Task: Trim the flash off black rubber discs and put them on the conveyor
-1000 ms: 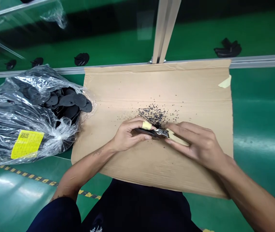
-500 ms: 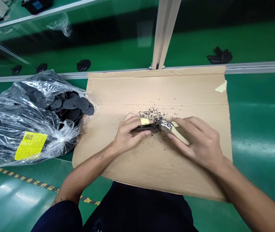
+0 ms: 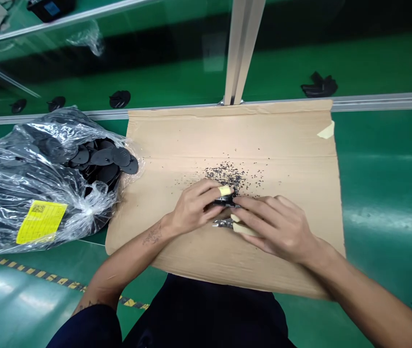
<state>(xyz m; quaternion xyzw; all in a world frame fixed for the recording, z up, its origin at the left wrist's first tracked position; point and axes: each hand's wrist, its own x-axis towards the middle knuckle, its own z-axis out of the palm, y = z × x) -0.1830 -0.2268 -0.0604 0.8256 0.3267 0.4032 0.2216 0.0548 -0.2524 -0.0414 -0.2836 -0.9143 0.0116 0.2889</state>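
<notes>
Over the middle of the cardboard sheet (image 3: 177,133), my left hand (image 3: 195,205) grips a black part (image 3: 224,199), with yellow tape round one finger. My right hand (image 3: 276,224) holds cutters (image 3: 244,229) with cream handles against its palm, their metal jaws pointing left below the part. The fingertips of my right hand also touch the right end of the black part, which the fingers largely hide. Small black scraps (image 3: 226,174) lie scattered on the cardboard just beyond both hands.
A clear plastic bag (image 3: 21,179) of black discs (image 3: 102,157) with a yellow label (image 3: 41,221) lies at the left. Behind the cardboard run a metal rail (image 3: 380,102) and an upright post (image 3: 244,48). Black pieces (image 3: 319,85) lie beyond the rail.
My right hand has moved left and nearer to me, its fingertips now at the black part. The cutters have swung below the part, away from its end. The view has shifted slightly.
</notes>
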